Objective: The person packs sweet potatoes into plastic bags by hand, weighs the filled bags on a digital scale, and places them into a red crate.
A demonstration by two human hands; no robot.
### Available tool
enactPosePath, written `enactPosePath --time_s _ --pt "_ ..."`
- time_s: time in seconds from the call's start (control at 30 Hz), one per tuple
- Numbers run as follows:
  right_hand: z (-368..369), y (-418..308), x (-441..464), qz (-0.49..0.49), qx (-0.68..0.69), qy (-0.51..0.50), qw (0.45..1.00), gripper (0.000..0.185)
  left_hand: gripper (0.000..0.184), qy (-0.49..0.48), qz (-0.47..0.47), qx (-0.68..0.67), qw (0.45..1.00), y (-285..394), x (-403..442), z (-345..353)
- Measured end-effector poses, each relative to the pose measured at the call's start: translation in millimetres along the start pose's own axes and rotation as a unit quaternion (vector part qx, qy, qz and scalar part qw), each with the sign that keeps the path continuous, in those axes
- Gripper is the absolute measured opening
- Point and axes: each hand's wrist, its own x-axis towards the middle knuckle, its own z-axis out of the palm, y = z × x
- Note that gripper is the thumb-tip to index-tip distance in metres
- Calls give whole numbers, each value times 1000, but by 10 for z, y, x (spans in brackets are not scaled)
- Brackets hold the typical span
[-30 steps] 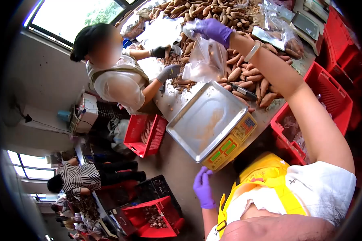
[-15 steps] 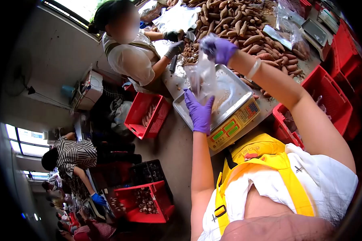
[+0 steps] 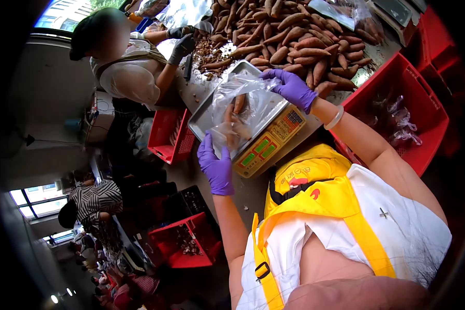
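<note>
Plastic bag (image 3: 256,88) on scale (image 3: 278,135): film likely limp, slippery; sweet potatoes (image 3: 239,103) firm, weighty; best gather film, support base. Right hand (image 3: 293,89) pinches edge; left hand (image 3: 217,168) part-open alongside, grip unclear.

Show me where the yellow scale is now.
In the head view, the yellow scale stands mid-picture under the clear bag, between the left hand and right hand, sweet potatoes beyond.

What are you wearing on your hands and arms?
My left hand and right hand wear plain purple gloves that cover the fingers and end near the wrist. A pale round bracelet circles my right wrist. My white top leaves my forearms uncovered.
</note>
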Motion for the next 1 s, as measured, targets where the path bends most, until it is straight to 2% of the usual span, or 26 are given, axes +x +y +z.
enactPosePath --time_s 0.07,0.1,0.13,0.2,0.23,0.27,0.3,0.33,0.4,0.47,0.53,0.57,0.6,0.63,0.67,0.73,0.77,0.8,0.83,0.87,0.9,0.93,1.0 --pt "13 -143 -47 6 -67 -31 997 31 69 -5 118 152 981 601 64 -141" --pt "42 -136 -33 -21 -113 -33 993 32 79 -44 176 206 962 820 95 -160" --pt "77 -150 -40 -14 -110 -40 993 32 85 -80 153 258 951 1024 105 -101" --pt "160 -183 -38 -136 -158 -36 977 31 84 -137 209 355 901 1169 169 23" --pt "233 -185 -9 -121 -76 -31 989 29 84 -139 204 358 901 1054 218 92" --pt "229 -218 -8 -121 -73 -36 989 29 79 -167 206 401 877 798 266 168" --pt "197 -426 -26 -47 39 -102 993 27 74 -193 206 443 851 522 297 208" --pt "177 -577 -35 28 151 -165 974 25 50 -206 161 480 837 235 329 183" --pt "157 -651 -11 29 154 -152 976 23 27 -172 195 536 803 52 321 -129" --pt "140 -664 -23 8 113 -145 983 22 16 -80 217 483 844 199 477 -341" --pt "181 -684 -48 14 131 -168 977 23 31 70 295 474 827 539 885 -344" --pt "224 -689 -52 7 169 -171 971 23 30 101 322 438 833 759 1132 -355" --pt "255 -729 -34 -3 204 -175 963 22 28 174 394 349 832 1107 1347 -274" --pt "228 -797 -30 -4 152 -165 974 22 31 208 384 383 814 1318 1493 -152" --pt "210 -813 -25 13 180 -151 972 23 34 197 359 440 799 1533 1520 -65" --pt "131 -707 -7 20 213 -118 970 24 33 112 304 492 808 1383 1578 162" --pt "63 -669 -40 12 202 -104 974 23 30 95 285 403 864 1197 1551 151" --pt "17 -644 -79 15 178 -84 980 22 27 55 199 241 948 991 1455 70" --pt "-10 -551 -115 28 187 -84 978 21 25 31 -43 -138 989 757 1338 49" --pt "-8 -468 -134 38 198 -80 976 20 25 -8 -107 -261 959 588 1257 -144" --pt "11 -460 -166 41 199 -64 977 19 26 -11 -93 -327 940 250 1190 -264" --pt "-7 -475 -152 40 201 -53 977 19 28 30 -123 -339 932 320 1109 -354" --pt "23 -563 -121 16 200 -105 974 20 32 7 -136 -329 934 400 1030 -567"
